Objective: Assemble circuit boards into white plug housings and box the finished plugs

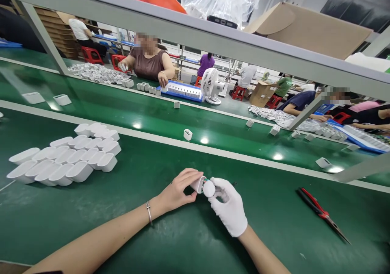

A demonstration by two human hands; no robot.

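Note:
Bare except for a bracelet at the wrist, my left hand (179,190) grips a white plastic housing (199,184) between thumb and fingers. My right hand (230,205), in a white glove, pinches a round white part (209,188) at the housing's open end. Bits of green and other colours, perhaps a circuit board with wires, show between the two parts. How far the inner part sits inside the housing is hidden. To the left, several white oval housings (73,156) stand close together on the green work surface (146,241).
Needle-nose pliers (323,215) with red and black handles lie at right. Beyond a pale rail, a green belt (152,123) carries scattered white pieces, including one housing (188,134). A shelf beam (183,26) crosses overhead. Co-workers sit across the belt near a white fan (210,85).

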